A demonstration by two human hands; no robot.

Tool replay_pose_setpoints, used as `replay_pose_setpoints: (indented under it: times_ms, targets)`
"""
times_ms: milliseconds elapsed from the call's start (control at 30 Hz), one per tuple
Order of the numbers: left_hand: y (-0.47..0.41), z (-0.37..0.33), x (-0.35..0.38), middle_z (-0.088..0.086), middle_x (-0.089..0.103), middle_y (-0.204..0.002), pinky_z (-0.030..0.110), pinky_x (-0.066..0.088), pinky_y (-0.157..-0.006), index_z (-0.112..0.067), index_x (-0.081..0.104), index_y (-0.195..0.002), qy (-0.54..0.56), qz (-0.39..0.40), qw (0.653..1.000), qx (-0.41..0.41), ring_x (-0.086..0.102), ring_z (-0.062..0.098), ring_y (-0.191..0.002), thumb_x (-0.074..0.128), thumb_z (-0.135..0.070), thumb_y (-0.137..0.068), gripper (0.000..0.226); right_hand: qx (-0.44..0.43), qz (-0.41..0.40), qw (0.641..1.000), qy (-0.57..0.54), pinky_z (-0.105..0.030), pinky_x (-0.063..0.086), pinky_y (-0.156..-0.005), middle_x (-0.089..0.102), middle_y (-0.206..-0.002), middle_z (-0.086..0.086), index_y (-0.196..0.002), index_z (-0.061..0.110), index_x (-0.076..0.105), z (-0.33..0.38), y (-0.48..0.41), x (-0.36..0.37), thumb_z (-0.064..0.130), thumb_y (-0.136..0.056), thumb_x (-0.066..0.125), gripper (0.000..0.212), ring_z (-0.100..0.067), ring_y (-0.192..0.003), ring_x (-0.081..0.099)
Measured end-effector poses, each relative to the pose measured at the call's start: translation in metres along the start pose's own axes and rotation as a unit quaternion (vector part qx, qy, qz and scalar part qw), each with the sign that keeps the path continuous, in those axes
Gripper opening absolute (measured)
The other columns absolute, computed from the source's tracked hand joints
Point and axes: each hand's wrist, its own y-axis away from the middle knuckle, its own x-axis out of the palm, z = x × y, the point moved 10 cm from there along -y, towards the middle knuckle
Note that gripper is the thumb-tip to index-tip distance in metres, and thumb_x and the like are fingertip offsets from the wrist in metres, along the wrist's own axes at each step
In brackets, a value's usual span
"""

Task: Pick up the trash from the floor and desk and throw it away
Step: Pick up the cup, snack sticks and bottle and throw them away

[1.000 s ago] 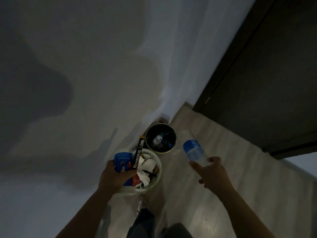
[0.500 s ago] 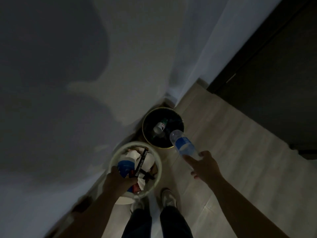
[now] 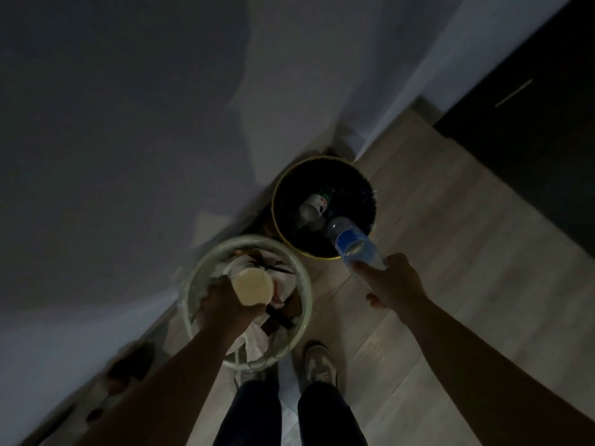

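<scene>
Right hand point(image 3: 392, 284) pinches bottle point(image 3: 351, 243), neck beyond fingertips point(image 3: 362, 271) over black bin point(image 3: 277, 194) for drop; left hand point(image 3: 225, 304) grips cup point(image 3: 252, 286) above white bin point(image 3: 307, 294).

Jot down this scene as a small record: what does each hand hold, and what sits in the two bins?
Left hand: grips a cup, its pale round end facing the camera, above the white bin
Right hand: holds a plastic bottle with a blue label, tilted over the dark bin
White bin contents: crumpled paper and dark scraps
Dark bin contents: a white-labelled bottle
Light: dim, so fine detail is unreadable
</scene>
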Motion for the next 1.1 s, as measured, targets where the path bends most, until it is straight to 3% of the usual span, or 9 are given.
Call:
replay_pose_setpoints:
  times_ms: [133,267,333,400,500,667,867,1000,1100]
  targets:
    - [0.002,-0.009,-0.006,0.017,0.05,-0.129,0.043,0.046,-0.094,-0.008,0.039,-0.135,-0.004,-0.021,0.999,0.035,0.051,0.033,-0.117,0.077,-0.044,-0.068,0.086,0.021,0.013,1.0,-0.014,-0.03,0.054,-0.051,0.053,-0.107,-0.012,-0.126,0.006,0.038,0.013,-0.007,0.009,0.029,-0.079,0.073,0.063,-0.025,-0.083,0.063]
    - [0.01,-0.017,-0.014,0.008,0.055,-0.122,0.03,0.041,-0.081,-0.014,0.045,-0.13,-0.014,-0.009,0.997,0.072,0.055,0.025,-0.111,0.074,-0.043,-0.072,0.071,-0.028,0.024,0.999,-0.012,-0.05,0.056,-0.082,0.046,-0.107,-0.01,-0.136,0.009,0.032,0.046,-0.009,0.019,0.022,-0.083,0.07,0.067,-0.024,-0.086,0.058]
    - [0.014,-0.02,-0.021,0.006,0.054,-0.125,0.025,0.037,-0.08,-0.015,0.045,-0.13,-0.043,-0.009,0.995,0.087,0.053,0.022,-0.113,0.071,-0.045,-0.075,0.068,-0.065,0.026,0.997,0.044,-0.04,0.055,-0.07,0.05,-0.11,-0.009,-0.133,0.009,0.036,0.061,-0.002,0.025,0.029,-0.084,0.067,0.061,-0.022,-0.086,0.055]
    - [0.022,-0.024,-0.029,0.004,0.055,-0.126,0.022,0.033,-0.079,-0.015,0.047,-0.129,-0.059,-0.013,0.993,0.1,0.054,0.02,-0.113,0.069,-0.046,-0.077,0.064,-0.097,0.028,0.99,0.094,-0.028,0.044,-0.059,0.056,-0.106,-0.007,-0.127,0.009,0.043,0.07,0.007,0.029,0.028,-0.083,0.066,0.052,-0.017,-0.078,0.052]
    - [0.037,-0.028,-0.046,0.001,0.055,-0.126,0.02,0.034,-0.078,-0.017,0.047,-0.129,-0.095,-0.015,0.989,0.113,0.055,0.016,-0.113,0.066,-0.045,-0.081,0.058,-0.119,0.038,0.984,0.125,-0.027,0.039,-0.063,0.058,-0.098,-0.002,-0.125,0.012,0.047,0.075,0.026,0.026,0.021,-0.081,0.065,0.048,-0.011,-0.074,0.052]
    - [0.077,-0.042,-0.086,0.0,0.055,-0.121,0.023,0.038,-0.084,-0.02,0.048,-0.125,-0.144,-0.014,0.978,0.152,0.053,0.015,-0.111,0.062,-0.044,-0.083,0.051,-0.151,0.036,0.966,0.208,-0.026,0.04,-0.073,0.06,-0.112,-0.008,-0.122,0.014,0.052,0.1,0.075,-0.001,0.029,-0.08,0.065,0.047,-0.021,-0.094,0.056]
    - [0.163,-0.078,-0.171,-0.001,0.053,-0.127,0.026,0.04,-0.094,-0.022,0.043,-0.133,-0.123,-0.054,0.971,0.197,0.052,0.016,-0.115,0.06,-0.045,-0.085,0.057,-0.259,0.035,0.91,0.322,-0.03,0.047,-0.084,0.059,-0.116,-0.005,-0.122,0.019,0.051,0.161,0.165,-0.05,0.03,-0.08,0.065,0.045,-0.022,-0.107,0.057]
    - [0.248,-0.111,-0.25,-0.003,0.053,-0.127,0.021,0.036,-0.096,-0.022,0.046,-0.132,-0.107,-0.125,0.952,0.257,0.051,0.013,-0.116,0.061,-0.044,-0.085,0.054,-0.37,0.022,0.856,0.36,-0.029,0.047,-0.075,0.059,-0.103,-0.001,-0.108,0.018,0.054,0.217,0.25,-0.09,0.032,-0.081,0.065,0.033,-0.018,-0.095,0.057]
    - [0.32,-0.132,-0.319,-0.005,0.053,-0.13,0.02,0.036,-0.098,-0.024,0.046,-0.134,-0.085,-0.187,0.935,0.29,0.051,0.011,-0.118,0.063,-0.045,-0.084,0.057,-0.464,0.005,0.797,0.387,-0.023,0.038,-0.065,0.055,-0.099,0.002,-0.107,0.021,0.05,0.267,0.324,-0.122,0.036,-0.083,0.064,0.032,-0.016,-0.093,0.055]
